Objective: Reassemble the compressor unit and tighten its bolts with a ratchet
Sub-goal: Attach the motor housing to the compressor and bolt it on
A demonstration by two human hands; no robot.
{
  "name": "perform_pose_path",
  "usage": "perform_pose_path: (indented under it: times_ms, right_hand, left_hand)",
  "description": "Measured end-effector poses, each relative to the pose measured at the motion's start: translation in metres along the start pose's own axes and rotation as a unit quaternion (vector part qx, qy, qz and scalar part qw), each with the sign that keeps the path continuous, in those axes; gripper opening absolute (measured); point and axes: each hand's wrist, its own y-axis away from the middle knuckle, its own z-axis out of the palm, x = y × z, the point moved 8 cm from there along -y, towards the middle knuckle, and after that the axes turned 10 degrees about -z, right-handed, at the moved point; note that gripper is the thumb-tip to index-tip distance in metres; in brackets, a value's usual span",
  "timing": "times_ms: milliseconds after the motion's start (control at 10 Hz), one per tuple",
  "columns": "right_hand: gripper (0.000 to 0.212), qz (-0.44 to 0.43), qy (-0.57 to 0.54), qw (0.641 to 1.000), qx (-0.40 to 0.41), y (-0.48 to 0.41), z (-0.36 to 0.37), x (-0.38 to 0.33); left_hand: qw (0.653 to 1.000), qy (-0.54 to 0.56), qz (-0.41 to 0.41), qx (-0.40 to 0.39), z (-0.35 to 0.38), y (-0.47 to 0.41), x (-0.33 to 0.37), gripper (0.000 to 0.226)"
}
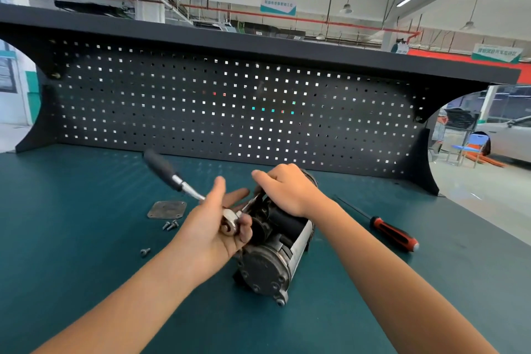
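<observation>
The dark grey cylindrical compressor unit (270, 261) lay centred on the teal counter (86, 238). The right hand (287, 192) curled its fingers over the top to steady it. The left hand (212, 227) gripped the chrome, black-handled ratchet (165, 171) at its head, likely seating it. A square grey cover plate (166, 209) and loose bolts (171, 225) waited at nine o'clock.

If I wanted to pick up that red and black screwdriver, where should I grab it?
The screwdriver lies flat on the green mat, right of the compressor. Probably grip its thick handle from above, at the near end; the thin shaft points away.
</observation>
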Motion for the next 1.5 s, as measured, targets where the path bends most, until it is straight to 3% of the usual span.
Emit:
perform_pose_path:
  times_ms: [100, 200, 300, 400, 500, 600, 700, 800, 900, 1000, 1100, 1200, 1300, 1400, 1500]
  right_hand:
    - [0.046, -0.003, 0.002, 1.000, -0.025, 0.000, 0.004, 0.001]
    - [0.041, -0.018, 0.031, 0.998, -0.058, -0.001, 0.007, 0.002]
    - [0.036, -0.026, 0.056, 0.995, -0.084, -0.005, 0.006, 0.002]
    - [0.031, -0.020, 0.060, 0.991, -0.114, -0.008, 0.006, 0.002]
    - [0.028, -0.035, 0.103, 0.982, -0.152, -0.006, 0.007, 0.000]
    - [0.027, -0.042, 0.123, 0.978, -0.166, -0.005, 0.008, -0.001]
    - [0.032, -0.050, 0.128, 0.976, -0.168, -0.005, 0.009, -0.001]
    - [0.038, -0.026, 0.086, 0.986, -0.139, -0.004, 0.006, 0.001]
    - [0.044, -0.014, 0.059, 0.992, -0.113, -0.001, 0.004, -0.001]
    - [0.046, -0.005, -0.003, 0.997, -0.081, 0.006, -0.001, 0.001]
    - [0.074, -0.015, -0.111, 0.994, -0.008, 0.033, -0.003, 0.007]
    - [0.109, -0.009, -0.096, 0.995, 0.039, 0.070, 0.007, 0.017]
    - [0.120, 0.029, -0.193, 0.971, 0.135, 0.084, 0.006, 0.032]
    - [0.117, 0.064, -0.203, 0.962, 0.173, 0.088, 0.006, 0.049]
    - [0.096, 0.060, -0.213, 0.956, 0.191, 0.089, 0.002, 0.053]
  left_hand:
    - [0.990, 0.129, -0.058, -0.016, -0.002, -0.003, -0.008, 0.034]
    - [0.999, -0.047, 0.006, 0.019, -0.006, -0.002, 0.002, 0.016]
    - [0.925, -0.348, 0.151, 0.039, 0.005, 0.007, 0.029, 0.020]
    - [0.722, -0.611, 0.324, 0.022, 0.033, 0.027, 0.045, 0.034]
    - [0.509, -0.781, 0.360, 0.029, 0.048, 0.032, 0.034, 0.049]
    - [0.329, -0.843, 0.419, 0.075, 0.053, 0.033, 0.025, 0.056]
    - [0.373, -0.801, 0.466, 0.054, 0.051, 0.038, 0.026, 0.051]
    - [0.710, -0.614, 0.343, 0.008, 0.033, 0.023, 0.037, 0.036]
    - [0.983, -0.153, 0.096, 0.020, 0.002, -0.003, 0.031, 0.019]
    - [0.994, 0.105, -0.028, -0.004, -0.002, -0.009, 0.019, 0.025]
    - [1.000, -0.024, 0.010, 0.017, 0.000, -0.003, 0.023, 0.013]
    - [0.914, -0.361, 0.179, 0.034, 0.014, 0.011, 0.046, 0.014]
    - [0.409, -0.786, 0.463, 0.027, 0.050, 0.037, 0.036, 0.043]
    - [0.249, -0.856, 0.453, 0.008, 0.049, 0.034, 0.014, 0.056]
    - [0.538, -0.752, 0.380, 0.010, 0.036, 0.024, 0.028, 0.048]
